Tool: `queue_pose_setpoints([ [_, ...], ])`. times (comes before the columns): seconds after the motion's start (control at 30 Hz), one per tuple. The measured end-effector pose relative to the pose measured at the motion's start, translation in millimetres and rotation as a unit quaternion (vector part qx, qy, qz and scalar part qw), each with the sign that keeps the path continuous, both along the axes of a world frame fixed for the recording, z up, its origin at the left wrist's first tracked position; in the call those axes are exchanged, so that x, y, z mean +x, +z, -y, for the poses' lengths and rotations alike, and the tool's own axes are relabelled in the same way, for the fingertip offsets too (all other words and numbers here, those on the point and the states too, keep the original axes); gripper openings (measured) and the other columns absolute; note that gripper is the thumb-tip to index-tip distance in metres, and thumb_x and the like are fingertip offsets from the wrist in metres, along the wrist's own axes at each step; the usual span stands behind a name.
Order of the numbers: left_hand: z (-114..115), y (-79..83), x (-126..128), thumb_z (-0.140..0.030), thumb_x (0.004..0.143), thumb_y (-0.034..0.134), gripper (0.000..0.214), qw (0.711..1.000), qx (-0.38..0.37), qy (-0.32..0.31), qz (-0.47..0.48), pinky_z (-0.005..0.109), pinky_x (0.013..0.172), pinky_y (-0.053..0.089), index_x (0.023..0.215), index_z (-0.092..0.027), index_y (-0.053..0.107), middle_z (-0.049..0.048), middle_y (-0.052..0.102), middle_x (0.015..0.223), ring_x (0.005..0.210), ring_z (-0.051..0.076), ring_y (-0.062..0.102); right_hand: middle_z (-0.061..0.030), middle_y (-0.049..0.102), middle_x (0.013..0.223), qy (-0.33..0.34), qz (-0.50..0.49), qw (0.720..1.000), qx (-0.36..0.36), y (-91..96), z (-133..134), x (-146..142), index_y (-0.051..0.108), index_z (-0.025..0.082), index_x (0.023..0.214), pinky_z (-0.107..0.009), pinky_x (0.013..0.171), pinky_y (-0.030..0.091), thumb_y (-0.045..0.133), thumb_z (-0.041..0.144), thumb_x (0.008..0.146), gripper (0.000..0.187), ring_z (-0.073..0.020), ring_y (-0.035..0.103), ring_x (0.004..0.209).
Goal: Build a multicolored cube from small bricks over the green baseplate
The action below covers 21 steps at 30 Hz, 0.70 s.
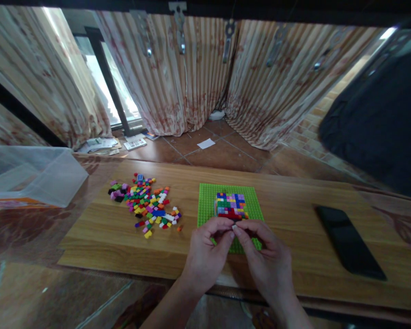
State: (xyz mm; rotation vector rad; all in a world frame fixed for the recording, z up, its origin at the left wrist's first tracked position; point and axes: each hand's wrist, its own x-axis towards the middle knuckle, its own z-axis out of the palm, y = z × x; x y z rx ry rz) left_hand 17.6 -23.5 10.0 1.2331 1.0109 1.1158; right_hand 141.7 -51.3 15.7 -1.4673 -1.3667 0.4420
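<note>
Landmark: green baseplate (205, 203), lying flat on the wooden tabletop (287, 205).

Left hand (207, 253) and right hand (269, 258) are both over the near part of the baseplate, fingertips together. Grip is narrow on both sides: thumbs and index fingers pinch one small white piece (234, 227) between them. Looks like a brick; exact shape too small to read. Can't tell which hand carries more of it, or whether either hand touches the baseplate.

Brick build (231, 204) sits on the baseplate, around its middle, just beyond the fingertips. Top is a tight multicolor patchwork: blue, purple, green, white, yellow, with red along the near side. Part of its near edge is hidden by the hands. Bare studs show around it.

Loose bricks (150, 201): scattered pile left of the baseplate, apart from it, mixed colors, some touching or overlapping. Clear plastic box (60, 176) is farther left, beyond the pile, orange strip along its lower near side.

Black phone (350, 242) lies well right of the baseplate, dark face up.

Past the far edge of the baseplate, off the tabletop: white sheet (206, 144) on the tiled floor, striped curtains (188, 82) behind it.
</note>
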Motion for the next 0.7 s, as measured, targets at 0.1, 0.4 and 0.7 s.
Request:
queue_pose_setpoints([
  [0.1,0,-4.4,2,-0.019,0.082,0.063,0.012,1.000,-0.011,0.009,-0.009,0.025,0.073,0.053,0.093,-0.018,0.068,0.0039,0.073,0.086,0.079,0.015,0.067,-0.0023,0.067,0.081,-0.047,0.043,0.998,0.010,-0.2,-1,4,0.068,0.022,0.085,-0.027,0.070,0.052,0.060,0.032,0.088,0.013,-0.0156,0.063,0.075],
  [0.4,4,-2.5,1,-0.016,0.087,0.052,0.026,0.994,0.039,-0.038,-0.095,0.021,0.064,0.048,0.108,-0.021,0.065,0.0017,0.070,0.081,0.070,0.012,0.062,-0.0047,0.064,0.090,-0.060,0.144,0.986,0.053,-8.3,-7,11,0.070,0.022,0.086,-0.032,0.075,0.052,0.060,0.028,0.088,0.012,-0.0173,0.062,0.085],
  [0.7,8,-6.7,2,-0.013,0.087,0.048,0.041,0.988,0.038,-0.108,-0.100,0.023,0.063,0.046,0.127,-0.020,0.057,0.0023,0.067,0.081,0.068,0.013,0.059,-0.0058,0.063,0.093,-0.074,0.154,0.984,0.047,-11.8,-10,11,0.071,0.022,0.087,-0.033,0.075,0.053,0.059,0.028,0.089,0.014,-0.0179,0.062,0.086],
])
